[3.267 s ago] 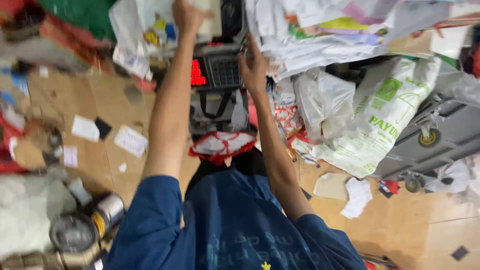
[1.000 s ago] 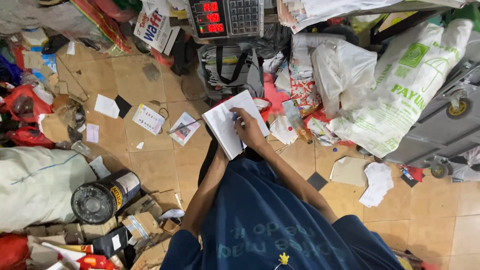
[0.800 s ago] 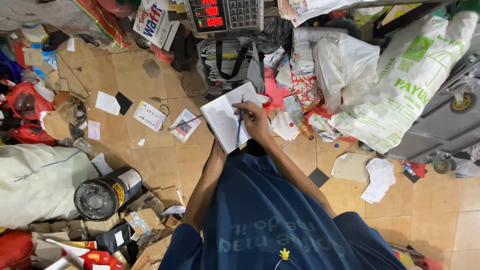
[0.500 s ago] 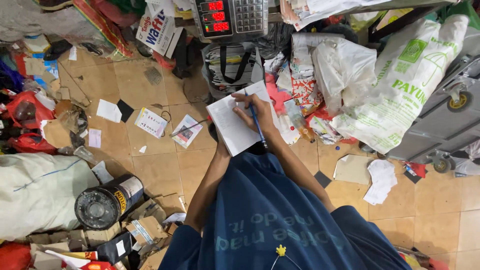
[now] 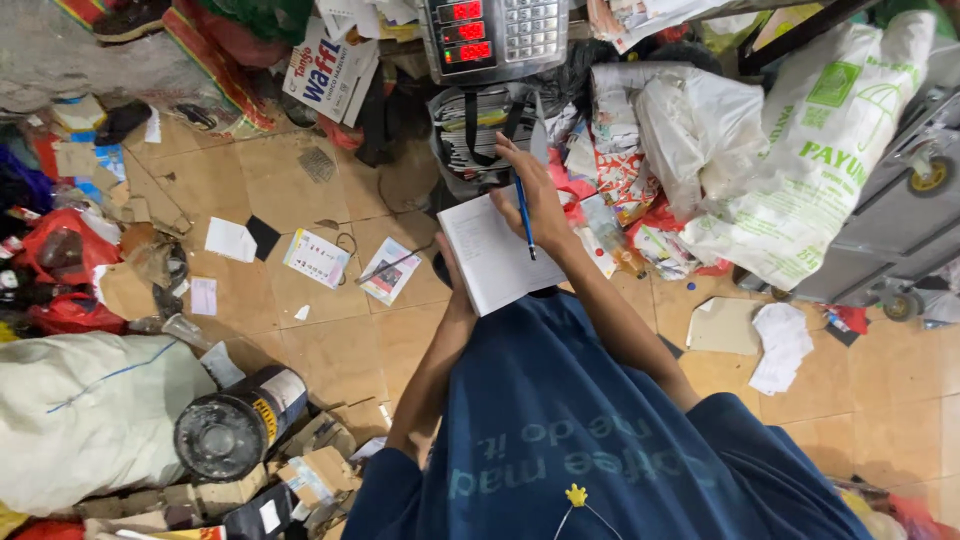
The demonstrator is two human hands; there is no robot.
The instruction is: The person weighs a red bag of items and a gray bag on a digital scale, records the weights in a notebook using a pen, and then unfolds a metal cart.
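R hand (image 5: 540, 195) grips a blue pen (image 5: 524, 216), tip on the white notepad (image 5: 497, 253) just below its fingers. L hand (image 5: 447, 262) mostly hidden under pad's left edge, propping it; grip can't tell. Digital scale (image 5: 497, 35) well above R hand; black tin (image 5: 232, 435) far down-left.

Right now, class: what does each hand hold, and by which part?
The right hand grips a blue pen by its upper barrel; the left hand supports the white notepad at its left edge.

Tan tiled floor (image 5: 330, 340), worn, littered with paper scraps. Digital scale (image 5: 495, 35) at top. White sacks (image 5: 800, 160) right, grey wheeled cart (image 5: 900, 230) beside. Black drum (image 5: 235, 435) lower left.
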